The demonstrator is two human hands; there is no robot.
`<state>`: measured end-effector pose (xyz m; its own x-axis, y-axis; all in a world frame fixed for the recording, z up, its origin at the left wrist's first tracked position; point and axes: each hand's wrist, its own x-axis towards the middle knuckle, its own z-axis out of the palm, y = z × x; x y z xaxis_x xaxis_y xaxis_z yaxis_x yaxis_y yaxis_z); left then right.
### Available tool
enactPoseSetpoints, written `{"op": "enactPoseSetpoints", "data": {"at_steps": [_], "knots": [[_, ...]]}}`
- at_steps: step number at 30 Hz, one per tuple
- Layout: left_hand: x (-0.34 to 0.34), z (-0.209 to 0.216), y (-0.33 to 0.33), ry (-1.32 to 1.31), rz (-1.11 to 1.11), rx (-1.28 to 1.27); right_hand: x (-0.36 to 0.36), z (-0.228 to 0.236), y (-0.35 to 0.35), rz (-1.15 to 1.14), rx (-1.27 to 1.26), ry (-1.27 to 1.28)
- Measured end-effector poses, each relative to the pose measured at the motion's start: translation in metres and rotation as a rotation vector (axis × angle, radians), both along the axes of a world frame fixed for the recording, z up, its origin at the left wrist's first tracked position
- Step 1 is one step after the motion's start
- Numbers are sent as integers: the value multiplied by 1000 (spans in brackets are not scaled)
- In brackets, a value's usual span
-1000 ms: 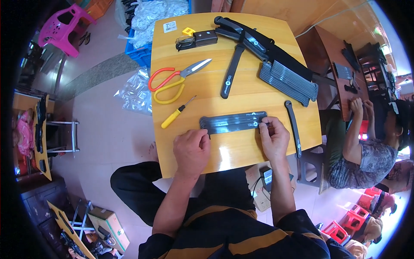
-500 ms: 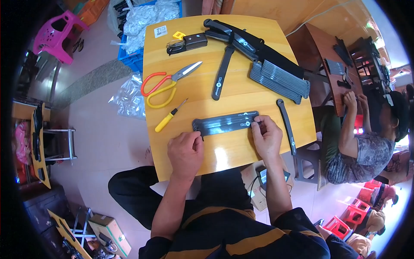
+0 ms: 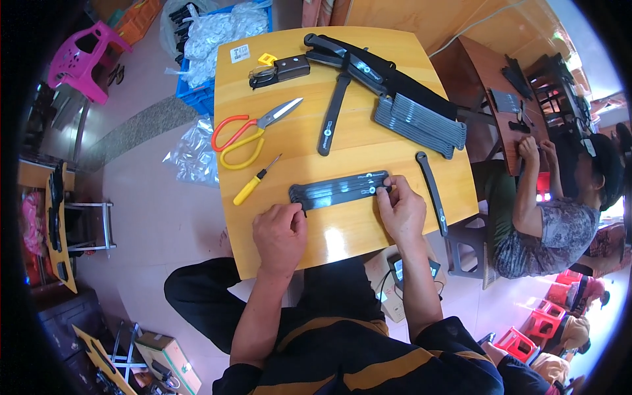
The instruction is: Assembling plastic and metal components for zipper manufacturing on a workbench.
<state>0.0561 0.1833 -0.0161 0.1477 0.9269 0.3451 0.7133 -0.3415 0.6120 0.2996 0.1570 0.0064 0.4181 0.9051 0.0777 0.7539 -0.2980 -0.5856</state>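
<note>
A row of flat black straps (image 3: 337, 191) with rounded ends and white marks lies side by side before me on the table. At its left end is my left hand (image 3: 281, 238), fingers curled in against the strap ends. My right hand (image 3: 403, 214) pinches the right end of the straps between thumb and fingers. One single strap (image 3: 432, 194) lies to the right of my right hand, and another strap (image 3: 334, 115) is farther off near the middle. Toward the far right, a fanned stack of dark grey straps (image 3: 419, 125) rests against a long black bundle (image 3: 421, 87).
On the yellow table (image 3: 355, 240), left side, are scissors (image 3: 240, 135) with red and yellow handles, a yellow-handled screwdriver (image 3: 257, 181) and a dark case (image 3: 291, 68). A blue crate (image 3: 197, 95) with plastic bags stands beyond the left edge. A co-worker (image 3: 550, 224) sits at the right.
The view has shifted slightly, so the table's things appear a little to the left. Both hands stay at the ends of the strap row, their grip about the same.
</note>
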Motion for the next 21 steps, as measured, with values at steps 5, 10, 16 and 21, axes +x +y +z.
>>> {"op": "enactPoseSetpoints", "data": {"at_steps": [5,10,16,21], "knots": [[0,2,-1,2,-8,-28,6,-6,-2,8,25,57],[-2,5,-2,32,-14,-38,5,-6,-1,19,60,67],[-15,0,-12,48,-89,49,-26,-4,-14,146,330,-34],[-35,0,-29,-28,-112,70,-74,-1,-25,503,369,-51]]}}
